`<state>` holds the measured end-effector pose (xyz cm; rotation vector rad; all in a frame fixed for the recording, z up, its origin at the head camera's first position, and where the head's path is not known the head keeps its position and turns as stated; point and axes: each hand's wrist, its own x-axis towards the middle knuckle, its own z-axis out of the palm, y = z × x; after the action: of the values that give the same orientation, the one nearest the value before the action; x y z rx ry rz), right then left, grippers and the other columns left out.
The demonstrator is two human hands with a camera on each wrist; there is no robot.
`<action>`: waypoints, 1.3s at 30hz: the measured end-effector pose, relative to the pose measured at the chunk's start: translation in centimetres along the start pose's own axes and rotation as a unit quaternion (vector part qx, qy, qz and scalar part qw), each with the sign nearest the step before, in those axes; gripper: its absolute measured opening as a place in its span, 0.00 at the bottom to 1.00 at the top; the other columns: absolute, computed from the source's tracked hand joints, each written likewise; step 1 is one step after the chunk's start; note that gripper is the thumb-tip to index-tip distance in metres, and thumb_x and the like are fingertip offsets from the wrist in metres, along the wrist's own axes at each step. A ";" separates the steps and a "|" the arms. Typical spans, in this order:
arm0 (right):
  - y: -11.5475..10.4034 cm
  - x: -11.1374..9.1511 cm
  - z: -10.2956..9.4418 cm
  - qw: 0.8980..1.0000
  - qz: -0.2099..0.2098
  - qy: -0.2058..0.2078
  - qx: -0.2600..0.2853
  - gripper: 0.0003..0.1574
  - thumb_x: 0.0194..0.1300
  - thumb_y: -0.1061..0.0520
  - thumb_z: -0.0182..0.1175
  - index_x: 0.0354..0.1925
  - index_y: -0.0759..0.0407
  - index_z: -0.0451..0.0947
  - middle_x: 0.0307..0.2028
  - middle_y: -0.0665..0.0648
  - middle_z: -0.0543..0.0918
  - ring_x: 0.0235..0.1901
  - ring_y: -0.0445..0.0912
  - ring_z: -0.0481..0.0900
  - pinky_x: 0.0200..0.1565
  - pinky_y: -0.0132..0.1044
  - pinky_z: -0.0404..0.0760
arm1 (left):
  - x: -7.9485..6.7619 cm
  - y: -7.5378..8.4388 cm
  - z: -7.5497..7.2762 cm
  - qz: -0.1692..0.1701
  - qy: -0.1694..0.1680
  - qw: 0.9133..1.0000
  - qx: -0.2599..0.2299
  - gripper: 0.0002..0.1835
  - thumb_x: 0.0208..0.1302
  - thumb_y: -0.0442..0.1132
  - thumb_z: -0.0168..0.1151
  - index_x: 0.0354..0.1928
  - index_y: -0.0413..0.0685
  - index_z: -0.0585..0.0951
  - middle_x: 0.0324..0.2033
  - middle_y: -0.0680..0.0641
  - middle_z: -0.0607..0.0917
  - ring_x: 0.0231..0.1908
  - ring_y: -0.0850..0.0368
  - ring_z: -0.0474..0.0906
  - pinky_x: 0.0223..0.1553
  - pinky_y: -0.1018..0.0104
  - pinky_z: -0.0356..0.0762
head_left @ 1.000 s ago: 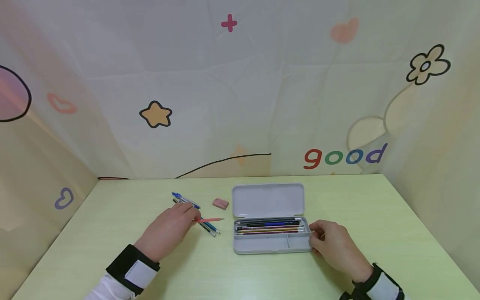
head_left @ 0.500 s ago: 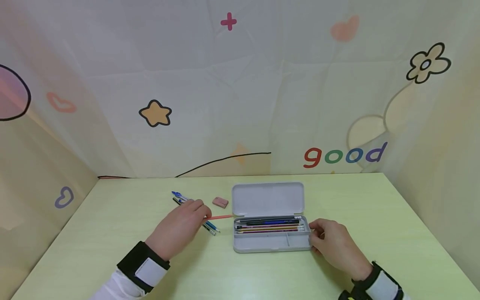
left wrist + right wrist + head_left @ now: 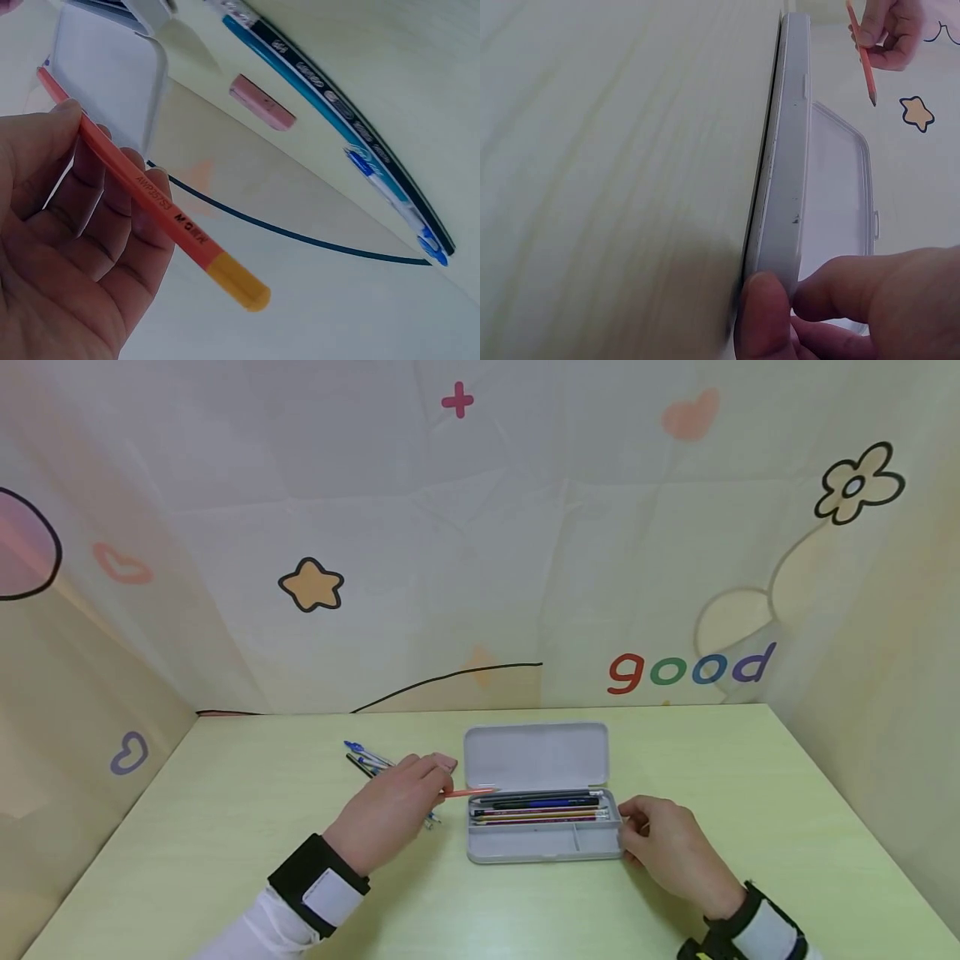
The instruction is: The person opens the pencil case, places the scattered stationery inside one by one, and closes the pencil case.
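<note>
My left hand point(image 3: 393, 814) pinches a red pencil point(image 3: 150, 195) with a yellow end between thumb and fingers. Its sharpened tip points right and overlaps the left back edge of the open grey pencil case point(image 3: 521, 845) in the head view. Several pencils and dark pens point(image 3: 536, 807) lie lengthwise in the case's back compartment; the front compartments hold nothing. At the case's right end, my right hand point(image 3: 675, 852) grips the side wall with thumb and curled fingers. The lid point(image 3: 536, 756) leans back, opened away from me.
Behind the left hand lies a pink eraser point(image 3: 262, 102), partly covered in the head view. A blue-and-white pen point(image 3: 363, 751), a black pencil point(image 3: 337, 112) and a blue pencil point(image 3: 300, 86) lie left of the case. A printed curtain point(image 3: 405, 527) rises at the table's back edge.
The left hand has carried the red pencil rightward, from over the loose pens to the case's left edge. The right hand has stayed at the case's right end.
</note>
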<state>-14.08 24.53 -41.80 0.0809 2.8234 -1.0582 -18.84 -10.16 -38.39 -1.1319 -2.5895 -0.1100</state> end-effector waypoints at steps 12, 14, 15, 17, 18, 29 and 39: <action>0.2 0.1 0.1 1.000 -0.008 0.003 -0.001 0.17 0.65 0.64 0.58 0.51 0.69 0.77 0.29 0.54 0.76 0.26 0.44 0.74 0.26 0.34 0.77 | 2.1 1.8 -0.2 -0.013 -0.016 1.000 -0.005 0.07 0.64 0.34 0.66 0.43 0.54 0.83 0.38 0.56 0.79 0.39 0.60 0.72 0.41 0.70 0.76; 0.2 0.1 0.1 1.000 -0.008 0.003 0.000 0.17 0.65 0.64 0.59 0.51 0.69 0.77 0.29 0.54 0.76 0.26 0.44 0.74 0.26 0.34 0.77 | 2.5 1.9 -0.1 -0.007 -0.017 1.000 -0.002 0.09 0.64 0.32 0.66 0.43 0.53 0.83 0.38 0.56 0.80 0.39 0.59 0.73 0.42 0.70 0.76; 0.2 0.1 0.1 1.000 -0.008 0.002 0.000 0.17 0.65 0.64 0.59 0.51 0.69 0.77 0.29 0.54 0.76 0.26 0.44 0.74 0.26 0.34 0.77 | 2.7 2.0 0.0 -0.003 -0.017 1.000 0.001 0.09 0.63 0.31 0.65 0.43 0.53 0.83 0.38 0.55 0.80 0.40 0.59 0.73 0.43 0.69 0.75; 0.2 0.1 0.1 1.000 -0.007 0.003 0.002 0.17 0.65 0.64 0.59 0.51 0.68 0.77 0.29 0.54 0.76 0.26 0.44 0.75 0.26 0.34 0.77 | 3.1 2.2 0.0 0.004 -0.018 1.000 0.004 0.11 0.63 0.29 0.64 0.43 0.52 0.83 0.38 0.55 0.80 0.40 0.58 0.74 0.44 0.69 0.75; 0.2 0.1 0.1 1.000 -0.007 0.004 0.001 0.17 0.64 0.64 0.59 0.51 0.68 0.78 0.29 0.54 0.76 0.26 0.44 0.75 0.26 0.34 0.77 | 3.3 2.3 0.1 0.006 -0.020 1.000 0.005 0.11 0.63 0.29 0.64 0.43 0.52 0.83 0.38 0.55 0.80 0.40 0.58 0.74 0.45 0.69 0.75; 0.3 -0.1 0.1 1.000 -0.011 0.006 0.000 0.16 0.64 0.64 0.59 0.51 0.68 0.78 0.29 0.54 0.76 0.26 0.44 0.75 0.26 0.34 0.77 | 5.2 3.8 1.0 -0.012 -0.048 0.999 0.006 0.12 0.66 0.29 0.60 0.44 0.55 0.82 0.40 0.55 0.80 0.41 0.58 0.73 0.30 0.56 0.71; 0.3 0.1 0.1 1.000 -0.008 0.004 -0.004 0.17 0.64 0.64 0.59 0.51 0.68 0.78 0.29 0.54 0.76 0.26 0.44 0.75 0.26 0.34 0.77 | 6.6 4.9 1.9 0.028 -0.027 0.999 0.020 0.11 0.67 0.30 0.60 0.42 0.55 0.84 0.38 0.56 0.82 0.40 0.59 0.75 0.44 0.70 0.75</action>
<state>-14.17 24.69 -42.11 0.0626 2.8397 -1.0534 -20.02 -1.81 -38.43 -1.2078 -2.5921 -0.0147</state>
